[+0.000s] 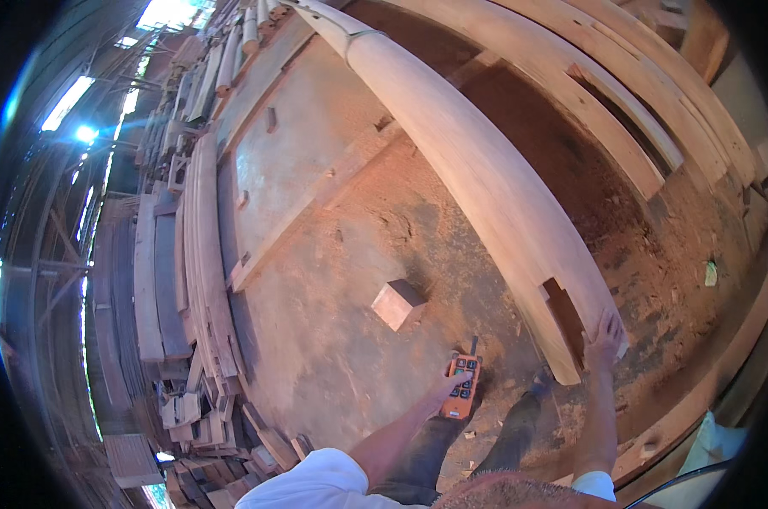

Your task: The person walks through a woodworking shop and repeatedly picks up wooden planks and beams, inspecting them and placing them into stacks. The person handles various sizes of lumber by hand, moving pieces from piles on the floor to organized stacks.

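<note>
the right hand (605, 339), finger spread unclear, touches the near end of a long, pale wooden beam (486, 178) running forward-left. the fingers of the left hand (448, 389) grip an orange plastic remote (459, 407).

Fisheye head view under daylight. Light enters my feed from the upper left, through a roof opening (170, 12) and wall gaps (67, 103), both burnt out to white; one point flares into a star with bluish streaks. The long timber (477, 161) is warmly and brightly lit, whereas the stacked planks (148, 280) at left lie in dimmer, cooler light. I see the wooden block (394, 306) with one pale face and one darker. Straight edges bow toward the black rim, where I find detail soft.
</note>
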Motion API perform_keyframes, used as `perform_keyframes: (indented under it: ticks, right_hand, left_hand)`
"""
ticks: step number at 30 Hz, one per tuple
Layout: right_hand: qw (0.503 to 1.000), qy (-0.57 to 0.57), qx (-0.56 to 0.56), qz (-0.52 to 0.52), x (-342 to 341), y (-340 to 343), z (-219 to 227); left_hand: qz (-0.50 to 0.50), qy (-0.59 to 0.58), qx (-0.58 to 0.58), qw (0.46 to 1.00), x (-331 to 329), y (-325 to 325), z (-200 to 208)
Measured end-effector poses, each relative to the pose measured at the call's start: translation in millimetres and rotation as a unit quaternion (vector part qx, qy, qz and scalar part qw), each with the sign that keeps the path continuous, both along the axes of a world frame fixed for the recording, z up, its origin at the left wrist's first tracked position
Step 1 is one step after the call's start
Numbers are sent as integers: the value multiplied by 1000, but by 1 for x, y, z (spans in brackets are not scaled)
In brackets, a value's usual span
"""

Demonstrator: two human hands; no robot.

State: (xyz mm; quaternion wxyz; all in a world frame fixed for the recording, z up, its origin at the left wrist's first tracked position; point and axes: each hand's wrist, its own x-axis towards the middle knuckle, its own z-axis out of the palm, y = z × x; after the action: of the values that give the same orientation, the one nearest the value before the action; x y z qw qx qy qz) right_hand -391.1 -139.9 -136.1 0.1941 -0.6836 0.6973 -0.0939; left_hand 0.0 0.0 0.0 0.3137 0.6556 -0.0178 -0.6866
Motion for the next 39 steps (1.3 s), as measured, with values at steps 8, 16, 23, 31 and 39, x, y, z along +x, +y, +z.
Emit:
perform_keyframes:
  ticks: [8, 16, 23, 31, 39]
  right_hand:
    - [999, 12, 27, 16, 1, 2, 14]
    - [969, 107, 222, 22, 16, -16, 66]
    - [992, 82, 67, 68, 1, 7, 72]
    - [946, -37, 288, 142, 32, 115, 138]
    - [924, 41, 278, 259, 208, 141, 215]
  left_hand:
    - [39, -30, 15, 999, 8, 57, 21]
    - [59, -17, 2, 998, 23, 109, 69]
    - [163, -24, -1, 986, 58, 176, 106]
    - [273, -72, -51, 958, 125, 275, 180]
    - [436, -103, -128, 885, 256, 374, 214]
